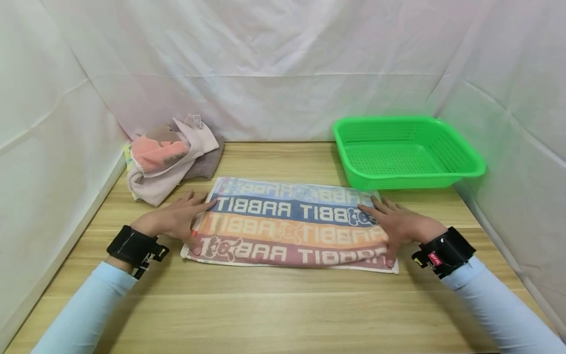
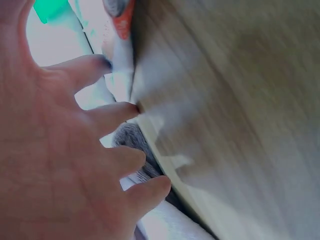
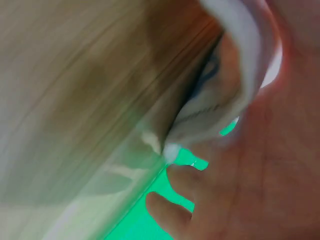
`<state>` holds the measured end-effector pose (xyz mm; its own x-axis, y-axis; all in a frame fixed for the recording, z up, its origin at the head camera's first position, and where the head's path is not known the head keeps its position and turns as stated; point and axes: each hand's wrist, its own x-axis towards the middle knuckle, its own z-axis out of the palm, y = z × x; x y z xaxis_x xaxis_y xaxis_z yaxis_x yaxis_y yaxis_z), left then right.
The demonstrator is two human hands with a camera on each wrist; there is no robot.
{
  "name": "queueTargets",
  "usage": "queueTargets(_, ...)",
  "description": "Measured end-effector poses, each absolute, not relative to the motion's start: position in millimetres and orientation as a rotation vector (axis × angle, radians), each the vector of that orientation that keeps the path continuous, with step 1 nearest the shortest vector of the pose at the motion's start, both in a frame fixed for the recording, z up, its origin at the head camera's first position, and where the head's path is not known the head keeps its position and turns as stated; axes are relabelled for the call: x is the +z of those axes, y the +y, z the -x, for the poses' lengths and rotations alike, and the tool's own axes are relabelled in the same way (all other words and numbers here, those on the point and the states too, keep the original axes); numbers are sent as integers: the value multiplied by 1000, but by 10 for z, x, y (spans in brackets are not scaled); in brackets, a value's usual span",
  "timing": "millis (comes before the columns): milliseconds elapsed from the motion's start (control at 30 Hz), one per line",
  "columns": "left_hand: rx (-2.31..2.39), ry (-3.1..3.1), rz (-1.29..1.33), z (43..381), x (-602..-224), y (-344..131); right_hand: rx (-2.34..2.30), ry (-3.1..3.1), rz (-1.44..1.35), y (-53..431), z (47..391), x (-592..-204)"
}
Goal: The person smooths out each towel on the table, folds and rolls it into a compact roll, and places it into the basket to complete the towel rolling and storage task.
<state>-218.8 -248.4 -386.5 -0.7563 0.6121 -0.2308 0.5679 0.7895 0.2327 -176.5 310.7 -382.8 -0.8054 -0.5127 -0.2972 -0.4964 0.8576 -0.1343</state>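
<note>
A striped towel in blue, orange and dusty red, with mirrored RABBIT lettering and bear figures, lies spread out mid-table in the head view. My left hand touches its left edge, thumb near the front corner and index fingertip farther back. Spread, nearly straight fingers show in the left wrist view. At the opposite edge my right hand rests with thumb and index finger on the cloth. The right wrist view has the towel's pale edge curving up beside the palm, hiding part of that hand.
A green plastic basket stands at the back right, close behind the towel's far right corner. Crumpled pink and grey towels lie in a pile at the back left. White cloth walls enclose the wooden table on three sides.
</note>
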Motion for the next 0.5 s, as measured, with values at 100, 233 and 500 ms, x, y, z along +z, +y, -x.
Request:
queueTargets(100, 167, 2706, -900, 2141, -3837, -2443, -66, 2680, 722, 3151, 1731, -3752)
queueTargets(233, 183, 2748, -1002, 2185, -3780, -2316, -202, 2705, 744, 3095, 1718, -3701)
queueTargets(500, 445, 2562, -1048, 2460, -3814, -2004, -334, 2742, 692, 2875, 1747, -3832)
